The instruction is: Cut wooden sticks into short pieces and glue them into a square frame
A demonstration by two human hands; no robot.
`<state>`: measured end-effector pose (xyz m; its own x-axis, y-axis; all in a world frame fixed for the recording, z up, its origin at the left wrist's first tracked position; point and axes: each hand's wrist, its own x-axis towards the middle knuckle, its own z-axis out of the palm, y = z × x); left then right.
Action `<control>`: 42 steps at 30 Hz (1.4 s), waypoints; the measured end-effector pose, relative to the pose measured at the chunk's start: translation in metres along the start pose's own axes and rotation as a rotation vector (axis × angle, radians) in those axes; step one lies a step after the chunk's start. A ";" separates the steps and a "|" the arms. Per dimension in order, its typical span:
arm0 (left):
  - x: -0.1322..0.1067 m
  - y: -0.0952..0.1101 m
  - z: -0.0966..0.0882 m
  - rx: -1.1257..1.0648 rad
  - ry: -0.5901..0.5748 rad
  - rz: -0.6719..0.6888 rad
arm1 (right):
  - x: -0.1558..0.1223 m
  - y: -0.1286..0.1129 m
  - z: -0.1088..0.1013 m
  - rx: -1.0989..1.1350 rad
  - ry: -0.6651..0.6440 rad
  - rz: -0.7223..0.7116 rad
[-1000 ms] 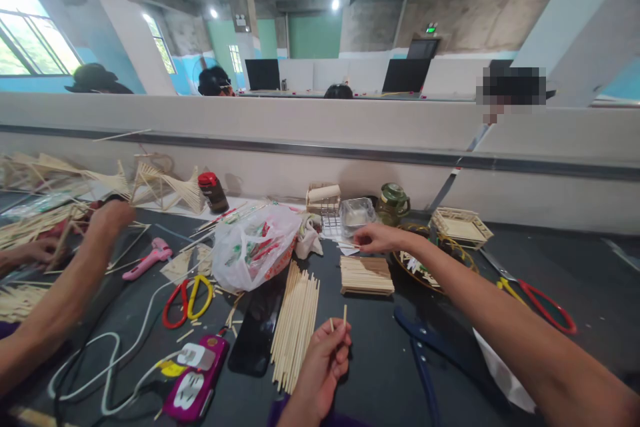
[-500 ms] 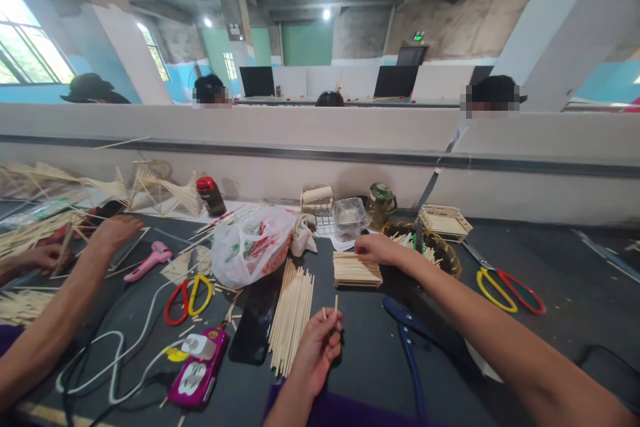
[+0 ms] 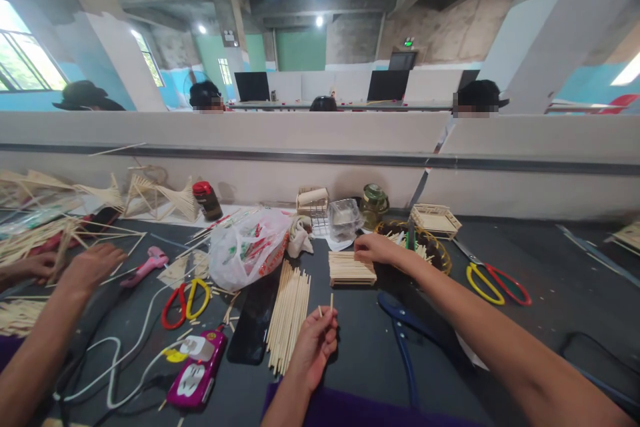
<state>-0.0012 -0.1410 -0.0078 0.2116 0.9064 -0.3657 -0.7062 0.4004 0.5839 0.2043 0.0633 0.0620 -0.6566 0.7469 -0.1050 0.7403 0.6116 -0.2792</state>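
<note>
Low in the middle, my left hand (image 3: pixel 320 340) pinches short wooden sticks (image 3: pixel 331 303) that point up between its fingers. Farther forward, my right hand (image 3: pixel 376 249) has its fingertips drawn together at the right end of a small raft-like frame (image 3: pixel 350 269) of parallel wooden sticks. Whatever those fingertips hold, if anything, is hidden. A bundle of longer wooden sticks (image 3: pixel 289 320) lies just left of my left hand. Behind my right wrist is a yellow-rimmed basket (image 3: pixel 445 260) of short sticks. Blue-handled cutters (image 3: pixel 400 340) lie under my right forearm.
Red-and-yellow scissors (image 3: pixel 493 280) lie at right, another pair (image 3: pixel 185 300) at left. A plastic bag (image 3: pixel 245 247), a black phone (image 3: pixel 253 327), a purple power strip (image 3: pixel 197 373) with white cable and a pink glue gun (image 3: pixel 150 263) crowd the left. A co-worker's hands (image 3: pixel 93 267) handle a stick frame.
The view has shifted slightly, moving most things a little left. The co-worker's nearer hand has moved down and left. My two hands keep nearly the same pose.
</note>
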 end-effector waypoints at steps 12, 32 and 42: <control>0.000 0.002 0.001 -0.003 0.022 -0.019 | -0.033 0.019 -0.024 -0.025 0.059 0.124; 0.001 0.002 0.002 -0.012 0.033 -0.036 | -0.056 -0.001 0.000 -0.215 0.131 0.114; -0.001 0.002 0.002 -0.011 0.040 -0.038 | -0.052 0.004 0.003 -0.222 0.175 0.109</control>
<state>-0.0016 -0.1404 -0.0048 0.2114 0.8841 -0.4167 -0.7057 0.4330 0.5608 0.2409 0.0261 0.0635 -0.5508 0.8332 0.0486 0.8313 0.5529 -0.0576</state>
